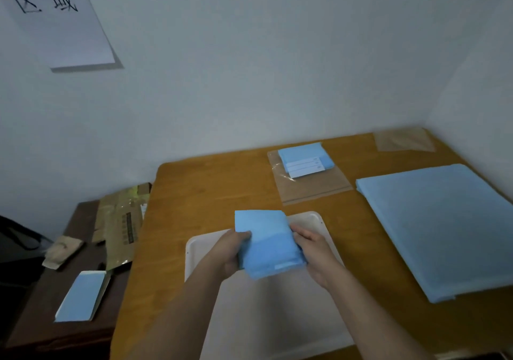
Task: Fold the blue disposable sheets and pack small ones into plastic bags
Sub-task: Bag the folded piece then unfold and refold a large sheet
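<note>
While both of my hands are up over the white tray [311, 218] at the near edge of the table [200, 190], I hold 1 small folded blue sheet [268, 244] between them, lifted clear of the tray. My left hand [231, 251] grips its left side, thumb curled over the top face and fingers tucked underneath where I cannot see them. My right hand [313, 251] pinches the right side, fingers bent round the folded edge. The sheet is already doubled into a thick pad, with its upper flap standing a little higher than the rest.

I judge this as the folding step, close to its end for this piece: 1 more crease or a squeeze to flatten it, then it goes into a bag. A clear plastic bag [313, 187] lies toward the far edge of the table, with a stack of folded small sheets [304, 157] resting on its far end. A second empty bag [404, 139] sits in the far right corner. The big stack of unfolded blue sheets [441, 226] lies along the right edge, well apart from my hands.

Next I need to keep the layers pressed tight so they do not spring open, carry the pad forward to the bag, and free 1 hand to hold the bag's mouth open. On the low side stand to the left lies another blue piece [80, 296] near some brown packaging [122, 226].
</note>
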Action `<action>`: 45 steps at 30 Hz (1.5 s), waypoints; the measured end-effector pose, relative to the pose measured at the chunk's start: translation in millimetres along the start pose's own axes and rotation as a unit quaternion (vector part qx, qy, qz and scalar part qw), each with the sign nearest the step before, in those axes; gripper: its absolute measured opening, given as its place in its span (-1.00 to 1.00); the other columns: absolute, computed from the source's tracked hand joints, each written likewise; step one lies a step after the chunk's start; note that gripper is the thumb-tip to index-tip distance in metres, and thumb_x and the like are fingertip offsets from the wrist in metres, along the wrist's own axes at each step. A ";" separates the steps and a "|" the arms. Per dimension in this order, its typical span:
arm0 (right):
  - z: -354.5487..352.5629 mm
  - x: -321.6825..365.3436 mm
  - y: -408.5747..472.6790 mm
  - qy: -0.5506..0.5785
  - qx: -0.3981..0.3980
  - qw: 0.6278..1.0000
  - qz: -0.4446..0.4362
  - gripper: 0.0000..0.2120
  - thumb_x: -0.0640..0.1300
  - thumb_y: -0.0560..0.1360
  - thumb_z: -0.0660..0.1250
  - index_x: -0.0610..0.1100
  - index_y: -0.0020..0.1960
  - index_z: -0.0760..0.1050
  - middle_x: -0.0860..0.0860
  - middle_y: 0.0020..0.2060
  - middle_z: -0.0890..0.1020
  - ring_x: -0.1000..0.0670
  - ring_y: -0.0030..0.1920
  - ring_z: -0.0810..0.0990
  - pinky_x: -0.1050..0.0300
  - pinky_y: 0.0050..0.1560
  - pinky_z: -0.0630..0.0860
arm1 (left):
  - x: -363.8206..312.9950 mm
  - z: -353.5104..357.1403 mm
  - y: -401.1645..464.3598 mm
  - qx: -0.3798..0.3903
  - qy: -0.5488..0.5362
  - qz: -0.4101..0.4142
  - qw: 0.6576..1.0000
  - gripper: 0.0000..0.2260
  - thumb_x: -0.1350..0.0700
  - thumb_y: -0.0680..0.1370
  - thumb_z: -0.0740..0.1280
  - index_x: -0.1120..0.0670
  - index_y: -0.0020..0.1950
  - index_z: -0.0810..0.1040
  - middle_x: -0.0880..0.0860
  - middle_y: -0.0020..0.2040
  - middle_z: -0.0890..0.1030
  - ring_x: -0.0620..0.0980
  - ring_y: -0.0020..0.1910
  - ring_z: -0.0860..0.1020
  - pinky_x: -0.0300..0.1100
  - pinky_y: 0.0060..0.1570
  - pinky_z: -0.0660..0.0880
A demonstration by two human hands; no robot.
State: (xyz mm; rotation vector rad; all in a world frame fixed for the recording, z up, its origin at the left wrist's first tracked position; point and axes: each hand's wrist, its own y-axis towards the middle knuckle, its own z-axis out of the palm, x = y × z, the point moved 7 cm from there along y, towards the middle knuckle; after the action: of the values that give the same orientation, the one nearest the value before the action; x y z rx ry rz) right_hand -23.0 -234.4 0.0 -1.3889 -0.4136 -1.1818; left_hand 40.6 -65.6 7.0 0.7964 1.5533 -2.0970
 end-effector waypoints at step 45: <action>30.3 64.5 44.3 0.059 0.050 0.997 0.008 -0.77 -0.14 0.60 0.29 -0.09 0.25 0.52 -0.11 0.04 0.69 -0.12 -0.01 0.69 0.01 0.03 0.60 | -109.5 13.2 -9.6 0.007 0.431 0.270 0.861 -0.46 0.52 0.38 0.03 0.11 0.01 0.68 0.06 -0.04 0.67 0.02 -0.01 0.57 -0.33 -0.14 0.51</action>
State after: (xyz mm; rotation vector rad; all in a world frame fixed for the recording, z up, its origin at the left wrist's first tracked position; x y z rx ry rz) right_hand 52.2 -242.9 36.2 -1.2266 -0.3717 -1.2069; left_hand 114.3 -76.4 88.8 2.0883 1.4048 -1.3690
